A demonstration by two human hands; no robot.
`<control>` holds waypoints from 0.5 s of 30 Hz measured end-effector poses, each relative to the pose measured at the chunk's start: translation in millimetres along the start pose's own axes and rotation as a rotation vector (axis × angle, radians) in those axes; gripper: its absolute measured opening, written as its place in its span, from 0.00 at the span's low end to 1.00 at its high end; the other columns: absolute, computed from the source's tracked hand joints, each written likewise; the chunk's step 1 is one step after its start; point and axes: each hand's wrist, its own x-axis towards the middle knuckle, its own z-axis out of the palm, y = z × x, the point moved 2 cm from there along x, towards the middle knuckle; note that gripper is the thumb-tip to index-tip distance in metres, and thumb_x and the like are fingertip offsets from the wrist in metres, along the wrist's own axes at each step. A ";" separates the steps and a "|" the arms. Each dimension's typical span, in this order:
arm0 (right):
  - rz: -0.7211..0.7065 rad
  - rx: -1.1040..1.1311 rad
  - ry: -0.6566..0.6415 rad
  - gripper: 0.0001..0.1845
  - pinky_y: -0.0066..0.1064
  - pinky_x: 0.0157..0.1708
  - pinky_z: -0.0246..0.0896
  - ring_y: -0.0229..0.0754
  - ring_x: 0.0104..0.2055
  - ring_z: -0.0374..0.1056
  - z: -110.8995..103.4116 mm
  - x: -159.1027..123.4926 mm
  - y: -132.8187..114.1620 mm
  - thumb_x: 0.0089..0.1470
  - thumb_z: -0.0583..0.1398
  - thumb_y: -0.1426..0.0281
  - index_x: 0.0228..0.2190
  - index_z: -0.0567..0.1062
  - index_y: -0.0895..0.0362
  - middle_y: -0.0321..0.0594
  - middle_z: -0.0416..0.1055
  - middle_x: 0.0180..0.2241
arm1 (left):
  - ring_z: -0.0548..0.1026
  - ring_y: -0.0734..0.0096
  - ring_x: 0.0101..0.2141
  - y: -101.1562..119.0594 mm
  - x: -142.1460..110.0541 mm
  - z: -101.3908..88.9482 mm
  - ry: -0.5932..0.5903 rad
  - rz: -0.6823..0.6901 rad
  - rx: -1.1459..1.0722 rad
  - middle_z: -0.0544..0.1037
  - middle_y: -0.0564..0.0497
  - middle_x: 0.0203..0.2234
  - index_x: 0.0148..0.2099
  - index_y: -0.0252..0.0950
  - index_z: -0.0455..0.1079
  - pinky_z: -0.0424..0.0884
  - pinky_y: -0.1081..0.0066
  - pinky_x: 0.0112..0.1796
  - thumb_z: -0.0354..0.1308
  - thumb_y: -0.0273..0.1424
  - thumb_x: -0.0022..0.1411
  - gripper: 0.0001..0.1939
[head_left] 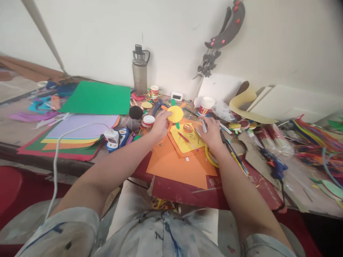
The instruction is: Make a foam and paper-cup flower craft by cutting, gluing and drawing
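Observation:
My left hand (160, 125) pinches a yellow paper disc (175, 114) at its left edge. Short green and orange strips stick out around the disc, like a sun or flower. My right hand (211, 132) is curled over a small pale grey tube-like thing (204, 125), whose exact kind I cannot make out. Between the hands lies a yellow paper sheet (175, 137) on orange paper (174, 167). A red pen (183, 137), a tape roll (188, 127) and small green scraps rest on the yellow sheet.
Coloured paper sheets (80, 126) and a green sheet (102, 98) lie left, beside a power plug (111, 137). A bottle (139, 71) and a paper cup (207, 105) stand behind. To the right are a glue gun (276, 164) and colourful pipe cleaners (313, 135).

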 end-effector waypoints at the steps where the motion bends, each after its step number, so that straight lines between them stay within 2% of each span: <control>1: 0.005 -0.034 -0.042 0.24 0.53 0.56 0.60 0.61 0.56 0.67 0.2 -1.5 3.5 0.63 0.57 0.68 0.58 0.80 0.53 0.53 0.79 0.55 | 0.78 0.74 0.33 0.1 2.3 -1.5 -0.004 0.015 0.005 0.81 0.54 0.30 0.33 0.36 0.71 0.75 0.75 0.36 0.66 0.27 0.52 0.07; 5: -0.093 -0.162 -0.263 0.27 0.52 0.53 0.54 0.63 0.59 0.63 -2.2 -10.0 -2.1 0.65 0.57 0.70 0.62 0.79 0.47 0.50 0.77 0.59 | 0.79 0.72 0.35 -1.6 4.3 -3.8 -0.017 0.028 0.060 0.82 0.51 0.34 0.35 0.36 0.72 0.77 0.74 0.38 0.65 0.28 0.54 0.06; 9: -0.218 -0.235 -0.455 0.27 0.52 0.53 0.49 0.63 0.60 0.59 1.0 -18.0 -18.8 0.64 0.61 0.68 0.63 0.78 0.45 0.51 0.77 0.60 | 0.77 0.73 0.34 -2.9 -0.4 -1.1 -0.022 0.020 0.104 0.81 0.51 0.33 0.35 0.36 0.69 0.76 0.74 0.35 0.64 0.28 0.54 0.07; 12: -0.226 -0.236 -0.472 0.27 0.52 0.53 0.47 0.62 0.60 0.59 2.3 -20.3 -25.9 0.66 0.60 0.68 0.64 0.78 0.43 0.50 0.77 0.61 | 0.76 0.73 0.32 -2.9 -2.1 0.6 -0.021 0.018 0.115 0.80 0.52 0.32 0.36 0.37 0.69 0.74 0.74 0.31 0.64 0.29 0.54 0.08; 15: -0.162 -0.199 -0.409 0.28 0.51 0.53 0.49 0.61 0.58 0.62 -2.1 -17.1 -26.4 0.68 0.56 0.70 0.64 0.77 0.44 0.51 0.79 0.59 | 0.75 0.73 0.31 -4.1 -0.5 -0.3 -0.013 0.004 0.133 0.79 0.52 0.31 0.35 0.37 0.68 0.71 0.74 0.28 0.65 0.30 0.53 0.09</control>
